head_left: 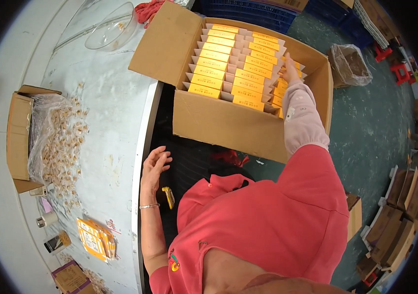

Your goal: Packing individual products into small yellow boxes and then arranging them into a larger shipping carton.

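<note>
A large open cardboard carton [228, 120] holds rows of upright yellow-topped small boxes [209, 71], with pale side flaps sticking up between them. My right hand [292, 71] reaches into the carton's right-hand row, its fingers extended against the yellow boxes there and partly hidden among them. A pale sleeve cover is on that forearm. By the edge of the white table [116, 171], my left hand [155, 165] hangs with loosely bent, parted fingers and nothing in them. Just below it, on dark striped cloth, lies a yellow-and-black tool [168, 197] whose kind I cannot make out.
On the table a tipped carton [19, 139] spills small wrapped pieces [64, 147] from its plastic liner. Flat yellow packets [94, 239] and a clear bowl [113, 30] also lie there. A plastic-lined bin [350, 64] stands on the green floor, with cardboard stacks [390, 225] farther right.
</note>
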### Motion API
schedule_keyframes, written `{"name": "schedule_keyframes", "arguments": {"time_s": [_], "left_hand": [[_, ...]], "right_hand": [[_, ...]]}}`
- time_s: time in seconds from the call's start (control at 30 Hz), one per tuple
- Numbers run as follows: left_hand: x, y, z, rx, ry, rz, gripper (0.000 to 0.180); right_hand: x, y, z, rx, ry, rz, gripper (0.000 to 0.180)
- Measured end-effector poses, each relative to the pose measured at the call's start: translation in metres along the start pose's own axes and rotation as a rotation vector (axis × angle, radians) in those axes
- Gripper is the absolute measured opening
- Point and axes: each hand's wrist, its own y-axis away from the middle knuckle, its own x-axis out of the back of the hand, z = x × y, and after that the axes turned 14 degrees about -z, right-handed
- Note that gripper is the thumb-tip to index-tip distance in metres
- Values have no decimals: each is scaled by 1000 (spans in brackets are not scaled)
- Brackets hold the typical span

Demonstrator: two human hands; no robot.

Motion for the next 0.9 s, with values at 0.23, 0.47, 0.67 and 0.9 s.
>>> {"name": "schedule_keyframes", "arguments": {"time_s": [0.23,0.47,0.67,0.9], "left_hand": [[12,-2,-7,23,176,130,38],[7,-19,5,28,140,66,39],[18,0,4,38,144,163,38],[18,13,-1,82,142,188,37]], "right_hand": [[12,-35,26,48,15,-109,57],[19,-45,8,53,429,109,51],[6,-82,-20,245,615,230,40],[-11,-83,-23,237,702,371,25]]}}
